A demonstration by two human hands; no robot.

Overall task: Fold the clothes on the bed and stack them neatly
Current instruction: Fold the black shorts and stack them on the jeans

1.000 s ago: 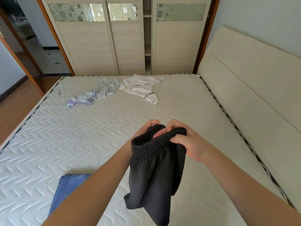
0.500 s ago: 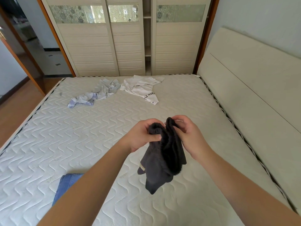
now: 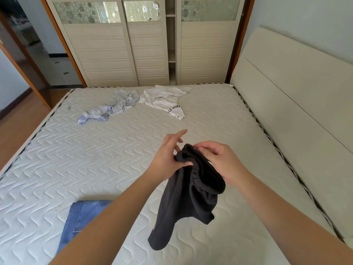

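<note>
Clearly these black shorts (image 3: 191, 197) are going to handle as soft, light, floppy cloth: they hang limp, with no shape of their own, and I judge they will sag and twist wherever they are not supported. The one firmer part is the gathered elastic waistband (image 3: 198, 169), thick and ribbed, so that is where I would take hold, one hand at each end, to pull the garment flat before laying it down.

My right hand (image 3: 219, 161) pinches the waistband at its top edge, fingers curled over the cloth. My left hand (image 3: 168, 155) has its thumb pressed on the band's near side while the other fingers stand out straight, so its hold looks loose.

They hang in the air above the middle of the quilted mattress (image 3: 95, 159), touching nothing below. Matte and dark charcoal, they show a small pale tag near the lower hem. Blue jeans (image 3: 80, 222) lie at near left; a checked shirt (image 3: 108, 108) and a white printed T-shirt (image 3: 166, 102) lie crumpled at the far side.
</note>
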